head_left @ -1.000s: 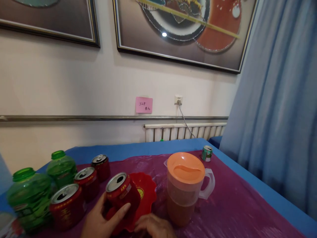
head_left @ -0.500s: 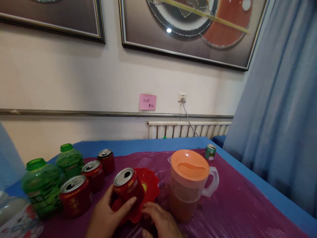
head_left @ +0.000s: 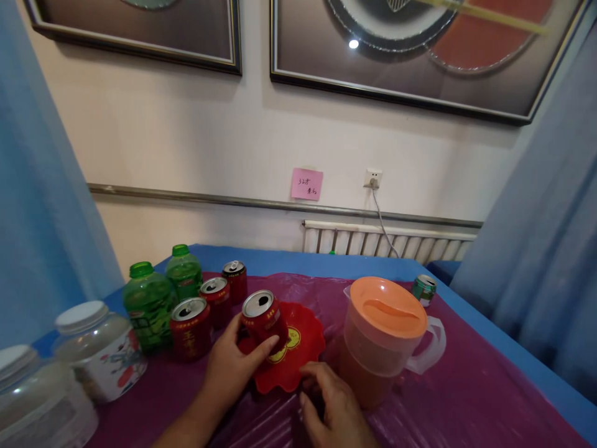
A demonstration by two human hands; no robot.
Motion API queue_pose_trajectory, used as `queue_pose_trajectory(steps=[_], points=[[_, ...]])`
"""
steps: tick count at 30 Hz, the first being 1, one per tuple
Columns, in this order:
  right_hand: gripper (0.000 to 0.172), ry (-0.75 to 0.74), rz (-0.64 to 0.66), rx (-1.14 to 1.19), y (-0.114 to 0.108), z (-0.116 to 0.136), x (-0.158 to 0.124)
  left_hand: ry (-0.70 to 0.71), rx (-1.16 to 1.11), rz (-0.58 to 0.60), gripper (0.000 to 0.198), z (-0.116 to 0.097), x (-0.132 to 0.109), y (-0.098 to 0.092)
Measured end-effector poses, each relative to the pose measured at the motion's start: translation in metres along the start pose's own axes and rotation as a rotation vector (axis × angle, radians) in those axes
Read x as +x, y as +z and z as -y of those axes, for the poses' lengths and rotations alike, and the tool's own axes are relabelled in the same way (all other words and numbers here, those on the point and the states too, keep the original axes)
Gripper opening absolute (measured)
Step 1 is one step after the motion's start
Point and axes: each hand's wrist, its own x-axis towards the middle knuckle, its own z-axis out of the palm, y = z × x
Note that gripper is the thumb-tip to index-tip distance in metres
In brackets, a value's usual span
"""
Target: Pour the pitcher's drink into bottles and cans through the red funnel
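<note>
My left hand (head_left: 237, 358) is wrapped round a red can (head_left: 267, 317) with an opened top, tilted slightly over the left part of a red scalloped plate (head_left: 308, 333). My right hand (head_left: 329, 398) has bent, parted fingers and holds nothing; its fingertips are at the plate's front right rim. Just right of the plate stands a clear pitcher (head_left: 368, 361) with an orange lid and brownish liquid inside. Left of the held can, three more red cans stand in a slanting row, the nearest (head_left: 190, 330) being the largest in view.
Two green bottles (head_left: 148, 308) stand behind the can row at the left. White-lidded jars (head_left: 100, 354) fill the near left. A small green can (head_left: 424, 289) stands at the back right. Purple plastic (head_left: 466, 386) covers much of the blue table.
The view has swung left, so things appear further right and the jars show more. The held can remains in my left hand, over the plate. My right hand stays near the plate's rim.
</note>
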Motion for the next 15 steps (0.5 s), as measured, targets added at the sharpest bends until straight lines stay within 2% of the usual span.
queue_pose_trajectory(steps=[4, 9, 13, 15], points=[[0.044, -0.017, -0.018, 0.007, -0.003, 0.000, 0.001, -0.025, 0.032, -0.022, 0.055, -0.004, 0.000, -0.003], [0.055, -0.069, 0.069, -0.043, -0.005, -0.011, -0.003, -0.028, 0.029, -0.028, 0.060, -0.006, 0.000, -0.003], [0.059, -0.040, -0.016, -0.108, 0.000, -0.022, -0.009, -0.026, 0.009, -0.012, 0.061, -0.002, -0.001, -0.001], [0.060, -0.028, 0.016, -0.100, 0.003, -0.024, -0.009, -0.022, 0.002, -0.009, 0.061, -0.001, -0.001, 0.000]])
